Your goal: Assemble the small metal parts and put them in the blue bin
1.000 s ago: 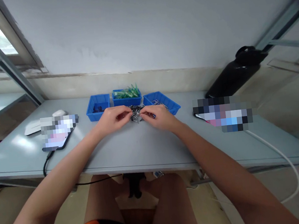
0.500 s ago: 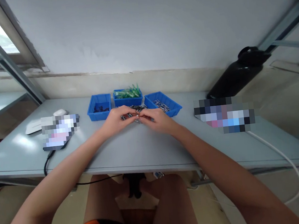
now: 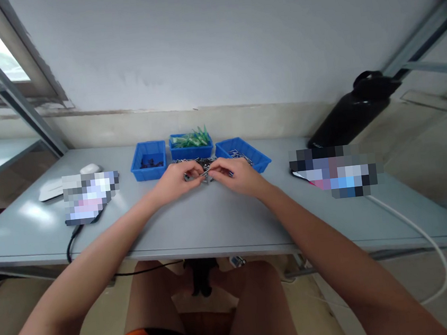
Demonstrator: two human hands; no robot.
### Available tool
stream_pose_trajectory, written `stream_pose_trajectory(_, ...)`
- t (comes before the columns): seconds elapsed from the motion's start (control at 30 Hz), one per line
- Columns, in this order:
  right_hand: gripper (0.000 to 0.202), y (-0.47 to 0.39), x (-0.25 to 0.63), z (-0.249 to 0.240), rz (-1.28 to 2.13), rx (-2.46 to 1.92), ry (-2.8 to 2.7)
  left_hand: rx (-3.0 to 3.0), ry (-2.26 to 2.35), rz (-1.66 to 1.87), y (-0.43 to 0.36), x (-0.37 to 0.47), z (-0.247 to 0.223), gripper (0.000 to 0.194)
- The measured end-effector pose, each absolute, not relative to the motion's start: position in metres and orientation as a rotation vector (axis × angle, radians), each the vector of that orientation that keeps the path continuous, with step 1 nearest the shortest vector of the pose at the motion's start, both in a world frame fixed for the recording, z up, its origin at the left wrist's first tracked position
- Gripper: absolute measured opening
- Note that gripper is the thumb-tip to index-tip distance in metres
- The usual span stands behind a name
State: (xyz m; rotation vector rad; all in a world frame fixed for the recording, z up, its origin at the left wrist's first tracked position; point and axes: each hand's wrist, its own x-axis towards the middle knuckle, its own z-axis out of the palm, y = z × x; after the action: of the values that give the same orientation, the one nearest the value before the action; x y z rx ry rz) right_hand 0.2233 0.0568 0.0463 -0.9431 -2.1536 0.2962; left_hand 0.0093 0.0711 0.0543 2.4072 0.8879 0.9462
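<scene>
My left hand (image 3: 180, 181) and my right hand (image 3: 235, 177) almost meet over the middle of the table, fingers bent into pinches. A thin, shiny metal piece (image 3: 205, 173) lies between their fingertips, too small to name exactly. Both hands appear to grip it. Right behind the fingers is a heap of small metal parts (image 3: 207, 162), silvery and dark, partly covered by my hands. A blue bin with slim metal pieces (image 3: 241, 155) stands just behind my right hand.
Left of the heap stands a blue bin (image 3: 150, 174) of dark bits; a second blue bin (image 3: 192, 152) holds green strips. Phones with blurred screens lie left (image 3: 91, 198) and right (image 3: 334, 174), with cables. A black bottle (image 3: 356, 113) leans at the back right.
My fingertips have drawn slightly apart, and my right hand has risen and turned a little. More of the metal piece shows between them. The bins stay in place.
</scene>
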Motion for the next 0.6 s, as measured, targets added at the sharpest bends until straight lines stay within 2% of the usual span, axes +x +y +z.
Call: stream_pose_trajectory(0.6,0.026,0.0576,0.2293,0.0478,0.163,-0.933,-2.222,2.554,0.851,1.121,0.0772,0.0015,0.0580,0.018)
